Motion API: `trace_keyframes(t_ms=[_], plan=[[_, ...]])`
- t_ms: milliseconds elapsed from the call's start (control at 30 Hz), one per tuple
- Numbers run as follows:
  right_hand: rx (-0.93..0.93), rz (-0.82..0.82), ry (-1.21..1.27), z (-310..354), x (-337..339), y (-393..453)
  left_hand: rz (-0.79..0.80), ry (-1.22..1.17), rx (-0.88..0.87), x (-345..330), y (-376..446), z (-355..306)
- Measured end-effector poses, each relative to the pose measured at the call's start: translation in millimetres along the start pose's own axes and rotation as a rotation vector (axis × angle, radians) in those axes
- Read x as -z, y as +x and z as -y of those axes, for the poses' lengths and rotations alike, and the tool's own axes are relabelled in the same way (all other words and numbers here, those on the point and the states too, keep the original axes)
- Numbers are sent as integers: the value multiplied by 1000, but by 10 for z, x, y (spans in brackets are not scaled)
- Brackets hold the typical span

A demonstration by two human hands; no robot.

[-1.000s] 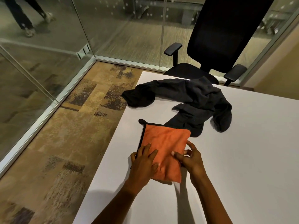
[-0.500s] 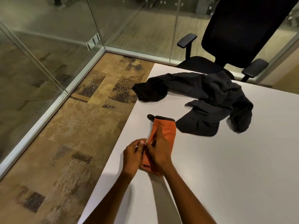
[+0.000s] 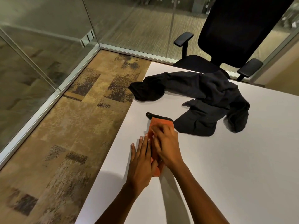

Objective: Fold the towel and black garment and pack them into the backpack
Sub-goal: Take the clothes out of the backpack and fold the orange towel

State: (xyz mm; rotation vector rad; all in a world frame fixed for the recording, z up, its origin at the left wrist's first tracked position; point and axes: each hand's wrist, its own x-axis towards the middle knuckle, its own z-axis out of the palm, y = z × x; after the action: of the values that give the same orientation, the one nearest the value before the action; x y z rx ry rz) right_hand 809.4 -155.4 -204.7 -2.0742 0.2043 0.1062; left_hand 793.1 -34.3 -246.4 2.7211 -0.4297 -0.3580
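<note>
The orange towel, folded into a narrow strip with a black edge and loop, lies on the white table near its left edge. My right hand lies flat on top of the towel, fingers straight and blurred by motion. My left hand rests flat beside it on the towel's left side, fingers straight. The black garment lies crumpled and unfolded just beyond the towel, one sleeve reaching to the table's left edge. No backpack is in view.
A black office chair stands at the table's far side. Glass walls enclose the patterned carpet to the left. The table's left edge runs close by my left hand.
The towel went from a wide square to a narrow folded strip. My hands, which pinched its edge half a second ago, now lie flat on it, the right one sliding over it.
</note>
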Motion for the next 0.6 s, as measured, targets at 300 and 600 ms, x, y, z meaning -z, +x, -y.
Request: trace_keyframes(t_ms=[300, 600], plan=[[269, 57, -831, -268, 24, 375, -54, -18, -99, -115, 14, 161], [232, 119, -803, -280, 16, 455, 23, -318, -23, -205, 229, 50]])
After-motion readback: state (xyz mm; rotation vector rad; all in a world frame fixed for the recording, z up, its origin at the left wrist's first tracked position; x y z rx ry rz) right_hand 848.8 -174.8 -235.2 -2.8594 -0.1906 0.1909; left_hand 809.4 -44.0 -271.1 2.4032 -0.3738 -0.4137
